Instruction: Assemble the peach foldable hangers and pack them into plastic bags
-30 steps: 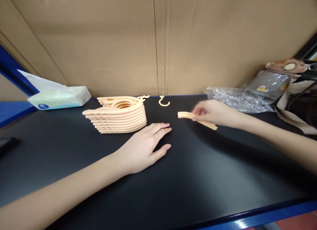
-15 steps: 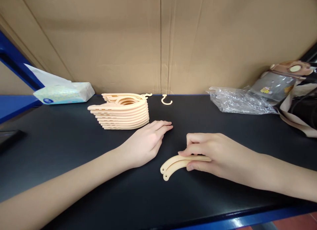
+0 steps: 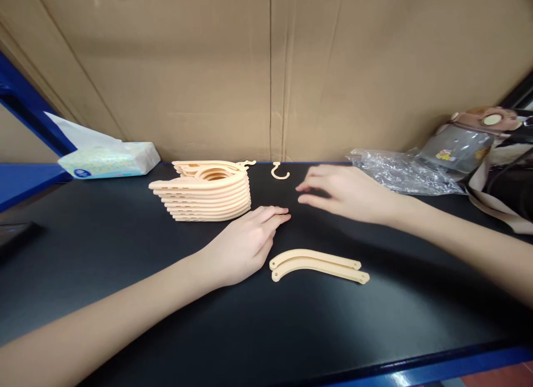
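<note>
My left hand lies flat and open on the black table, fingers stretched toward the right. Just right of it lie two curved peach plastic hanger arms, side by side, touched by neither hand. My right hand hovers farther back with fingers extended and apart, holding nothing, close to a small peach hook near the cardboard wall. A stack of several peach folded hangers stands beyond my left hand's fingertips, to their left.
A tissue pack lies at the back left. Crumpled clear plastic, a lidded bottle and a bag sit at the back right. A cardboard wall closes the back. The table's blue front edge runs below.
My right hand brought the two hanger arms toward the table's front, let them go there, and moved back toward the small hook. My left hand stayed put.
</note>
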### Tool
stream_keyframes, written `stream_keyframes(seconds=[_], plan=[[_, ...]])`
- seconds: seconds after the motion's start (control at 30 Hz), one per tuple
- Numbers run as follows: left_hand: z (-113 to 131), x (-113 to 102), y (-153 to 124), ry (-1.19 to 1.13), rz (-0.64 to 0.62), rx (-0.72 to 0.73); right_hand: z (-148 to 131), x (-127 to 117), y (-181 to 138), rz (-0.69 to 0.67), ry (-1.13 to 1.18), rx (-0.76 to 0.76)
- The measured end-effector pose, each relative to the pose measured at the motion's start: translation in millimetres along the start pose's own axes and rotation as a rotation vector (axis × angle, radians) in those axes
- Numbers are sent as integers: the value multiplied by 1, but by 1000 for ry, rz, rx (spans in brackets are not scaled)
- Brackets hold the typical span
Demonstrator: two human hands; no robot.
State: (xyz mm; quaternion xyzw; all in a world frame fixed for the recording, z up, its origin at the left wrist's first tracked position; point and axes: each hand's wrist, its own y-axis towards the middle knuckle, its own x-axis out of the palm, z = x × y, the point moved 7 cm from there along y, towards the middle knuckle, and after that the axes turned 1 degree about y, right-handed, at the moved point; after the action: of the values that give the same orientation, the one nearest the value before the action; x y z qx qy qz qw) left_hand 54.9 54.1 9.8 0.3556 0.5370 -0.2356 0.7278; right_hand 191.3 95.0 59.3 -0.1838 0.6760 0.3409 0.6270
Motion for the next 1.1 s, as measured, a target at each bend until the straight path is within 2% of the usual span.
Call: stream_keyframes(seconds=[0.17, 0.33, 0.47, 0.67, 0.8, 0.97, 1.1], plan=[[0, 0, -1, 25, -23, 10, 27, 30, 40, 45, -44, -69], [0, 1, -2, 80, -26, 2, 31, 50, 41, 24, -49, -92], [-1, -1, -1, 83, 11, -40, 11, 45, 15, 20, -39, -131], [-1, -5, -1, 68, 53, -75, -46, 30, -34, 56, -22, -292], [-2, 0, -1, 54, 16, -84, -62, 21, -44, 72, 26, -361], [-3, 4, 1, 76, -10, -53, -28, 5, -7, 157, 152, -241], [-4, 3, 1, 61, -25, -46, 4, 17, 48, 159, 97, -147]])
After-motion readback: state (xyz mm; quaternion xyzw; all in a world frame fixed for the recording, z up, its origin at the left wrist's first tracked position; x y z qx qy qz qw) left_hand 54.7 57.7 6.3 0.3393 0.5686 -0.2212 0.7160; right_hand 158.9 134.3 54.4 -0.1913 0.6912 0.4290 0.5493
